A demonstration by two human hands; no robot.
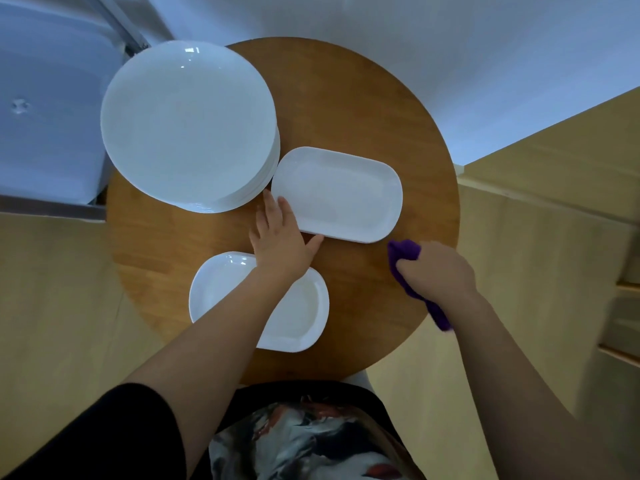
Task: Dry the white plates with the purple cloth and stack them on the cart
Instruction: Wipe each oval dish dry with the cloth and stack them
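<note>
Two oblong white plates lie on the round wooden table (381, 109) in front of me. The far oblong plate (337, 195) sits near the middle of the table, and my left hand (282, 237) is at its near left corner. My fingers are spread and mostly straight, with my thumb lying along the plate's near edge and my fingertips by its left end. I cannot tell if they go under the rim. The near oblong plate (304, 317) lies closer to me, and my left arm crosses over it.

My right hand (436, 271) is curled tight around the purple cloth (403, 252). It is bunched up in my fist (one end pokes out in front, the other hangs down past my wrist). This hand is just beside the far plate's near right corner, not touching it.

A tall stack of round white plates (187, 126) stands on the left part of the table, just beside the far oblong plate. Left of the table is a pale cart (52, 109).
</note>
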